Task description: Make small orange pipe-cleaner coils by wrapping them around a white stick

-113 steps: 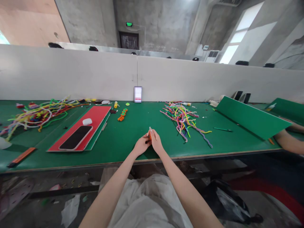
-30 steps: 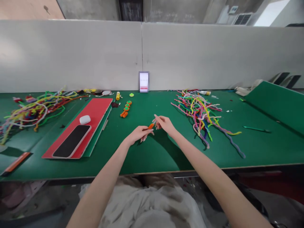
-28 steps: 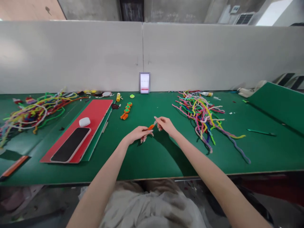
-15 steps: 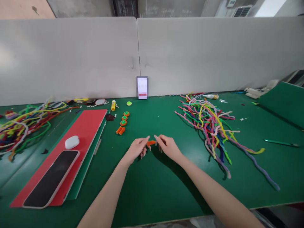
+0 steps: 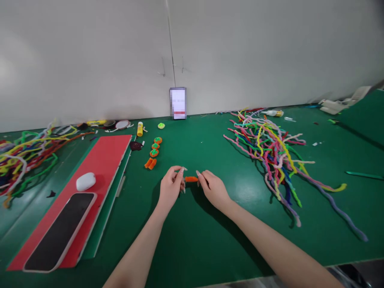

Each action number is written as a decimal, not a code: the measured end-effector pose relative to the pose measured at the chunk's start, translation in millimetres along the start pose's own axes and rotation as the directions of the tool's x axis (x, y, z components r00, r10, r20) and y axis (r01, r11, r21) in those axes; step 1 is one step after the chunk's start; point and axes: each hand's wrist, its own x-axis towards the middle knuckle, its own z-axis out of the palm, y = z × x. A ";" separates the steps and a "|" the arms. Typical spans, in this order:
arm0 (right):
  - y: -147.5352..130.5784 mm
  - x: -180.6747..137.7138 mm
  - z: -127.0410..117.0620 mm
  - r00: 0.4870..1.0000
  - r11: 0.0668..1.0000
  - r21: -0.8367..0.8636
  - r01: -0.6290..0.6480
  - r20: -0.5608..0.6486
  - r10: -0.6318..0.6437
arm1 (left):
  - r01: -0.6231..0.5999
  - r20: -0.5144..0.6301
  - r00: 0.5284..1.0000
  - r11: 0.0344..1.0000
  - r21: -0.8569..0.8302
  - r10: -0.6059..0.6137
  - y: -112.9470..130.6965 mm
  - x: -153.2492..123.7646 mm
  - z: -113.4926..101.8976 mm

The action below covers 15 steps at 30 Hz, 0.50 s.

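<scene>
A short piece of orange pipe cleaner (image 5: pixel 191 179) stretches level between my two hands, just above the green table. My right hand (image 5: pixel 214 189) pinches its right end between thumb and forefinger. At the other end, the fingers of my left hand (image 5: pixel 171 188) are closed in a pinch, though the exact contact is hard to see. Beyond my left hand, folded orange pipe cleaner pieces (image 5: pixel 150 163) lie on the table. Behind them, small orange rounds with green tops (image 5: pixel 155 153) form a row, and a bright green coil (image 5: pixel 161 125) sits farther back.
Loose coloured pipe cleaners (image 5: pixel 270 152) spread on the right, with another heap (image 5: pixel 27 160) at far left. A dark phone (image 5: pixel 61 232) and white earbud case (image 5: pixel 86 182) rest on a red board (image 5: pixel 108 154). A lit phone (image 5: pixel 178 103) leans on the grey partition (image 5: pixel 90 60). A glue stick (image 5: pixel 140 129) stands near it.
The view has tipped downward. My left hand has turned more upright and shifted slightly, and more of the orange piece shows between my hands. The right hand keeps its pinch.
</scene>
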 end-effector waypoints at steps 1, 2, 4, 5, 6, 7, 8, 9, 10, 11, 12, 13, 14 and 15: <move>0.6 0.5 0.8 1.000 1.000 -0.016 0.006 -0.005 -0.006 | -0.013 -0.001 1.000 1.000 0.015 0.013 -0.7 -1.5 2.0; 1.2 1.0 1.5 1.000 0.999 -0.034 0.013 -0.012 -0.014 | -0.026 -0.002 1.000 0.999 0.029 0.026 -1.2 -3.3 4.1; 2.0 1.9 2.2 0.999 0.997 -0.070 0.031 -0.028 -0.033 | -0.046 -0.011 0.999 0.997 0.057 0.046 -1.6 -7.0 7.8; 2.0 2.1 2.5 0.998 0.996 -0.084 0.041 -0.033 -0.044 | -0.054 -0.018 0.998 0.996 0.074 0.055 -1.6 -8.6 9.1; 1.9 2.0 2.8 0.998 0.995 -0.090 0.051 -0.038 -0.055 | -0.062 -0.025 0.998 0.994 0.093 0.064 -1.3 -9.9 9.8; 1.5 1.7 3.1 0.997 0.995 -0.085 0.060 -0.041 -0.064 | -0.068 -0.031 0.997 0.991 0.113 0.072 -0.8 -10.8 10.1; 0.9 1.2 3.4 0.996 0.995 -0.067 0.070 -0.043 -0.073 | -0.071 -0.035 0.996 0.989 0.133 0.076 -0.3 -11.2 10.0; 0.2 0.4 3.8 0.996 0.996 -0.037 0.080 -0.043 -0.081 | -0.071 -0.037 0.996 0.986 0.149 0.077 0.3 -11.1 9.6; -0.6 -0.5 4.2 0.995 0.996 0.000 0.086 -0.048 -0.085 | -0.068 -0.038 0.997 0.985 0.157 0.075 0.8 -10.8 9.1; -1.3 -1.4 4.4 0.995 0.995 0.038 0.087 -0.058 -0.085 | -0.063 -0.036 0.997 0.986 0.156 0.069 1.2 -10.2 8.7; -1.8 -2.2 4.6 0.994 0.994 0.071 0.086 -0.071 -0.081 | -0.057 -0.033 0.997 0.988 0.146 0.063 1.4 -9.7 8.5; -2.0 -2.8 4.5 0.993 0.992 0.093 0.087 -0.088 -0.079 | -0.053 -0.031 0.998 0.990 0.132 0.057 1.5 -9.4 8.7; -2.0 -3.3 4.2 0.991 0.990 0.103 0.092 -0.106 -0.081 | -0.051 -0.029 0.998 0.991 0.122 0.055 1.3 -9.5 9.4; -1.5 -3.4 3.6 0.988 0.990 0.100 0.101 -0.124 -0.088 | -0.052 -0.027 0.998 0.992 0.117 0.056 1.0 -9.8 10.4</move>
